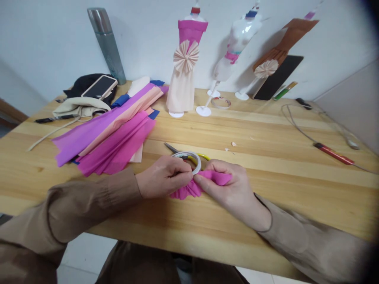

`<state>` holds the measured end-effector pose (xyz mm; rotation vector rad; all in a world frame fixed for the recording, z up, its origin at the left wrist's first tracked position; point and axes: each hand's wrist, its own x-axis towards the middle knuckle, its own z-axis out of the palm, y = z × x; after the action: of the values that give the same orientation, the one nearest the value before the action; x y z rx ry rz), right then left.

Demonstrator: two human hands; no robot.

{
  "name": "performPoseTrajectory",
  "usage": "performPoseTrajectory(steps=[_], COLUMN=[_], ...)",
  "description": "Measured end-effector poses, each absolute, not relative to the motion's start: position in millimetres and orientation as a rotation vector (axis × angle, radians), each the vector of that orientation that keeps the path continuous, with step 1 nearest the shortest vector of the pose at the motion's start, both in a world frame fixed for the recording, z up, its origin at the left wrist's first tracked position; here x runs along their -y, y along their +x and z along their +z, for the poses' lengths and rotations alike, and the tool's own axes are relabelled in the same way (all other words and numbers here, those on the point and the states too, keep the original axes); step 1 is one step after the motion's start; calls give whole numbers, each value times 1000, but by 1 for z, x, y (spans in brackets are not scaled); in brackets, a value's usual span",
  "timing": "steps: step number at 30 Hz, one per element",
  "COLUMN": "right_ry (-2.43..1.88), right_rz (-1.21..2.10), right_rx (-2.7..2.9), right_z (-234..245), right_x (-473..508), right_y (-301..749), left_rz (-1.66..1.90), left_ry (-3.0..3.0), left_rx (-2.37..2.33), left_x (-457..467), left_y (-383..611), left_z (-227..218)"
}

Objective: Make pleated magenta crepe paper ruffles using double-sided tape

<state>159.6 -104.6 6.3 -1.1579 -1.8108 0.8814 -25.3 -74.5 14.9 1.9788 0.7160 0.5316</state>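
Note:
My left hand is closed on a roll of tape, a narrow white ring that stands tilted above the table. A gathered strip of bright pink crepe paper is pinched in my right hand. Its ruffled part spreads below my left fingers, and both hands meet where the tape touches the paper. Behind the roll lies a pair of scissors with yellow handles, partly hidden by the tape and my hands.
Purple, peach and pink paper sheets lie left, near a phone, a pouch and a flask. Along the wall stand three mannequins, one in a pink and cream dress. A tablet and a cable with a red piece are right.

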Motion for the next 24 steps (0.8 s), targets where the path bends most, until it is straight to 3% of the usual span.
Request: performPoseTrajectory(steps=[17, 24], right_ry=[-1013, -1029], right_rz=[877, 913], right_rx=[1830, 1843], right_z=[8, 36], right_x=[106, 93], right_y=[163, 168], left_rz=[582, 589], left_ry=[1858, 1838], left_rx=[-733, -752], left_x=[73, 66], left_y=[-26, -24], left_z=[11, 38])
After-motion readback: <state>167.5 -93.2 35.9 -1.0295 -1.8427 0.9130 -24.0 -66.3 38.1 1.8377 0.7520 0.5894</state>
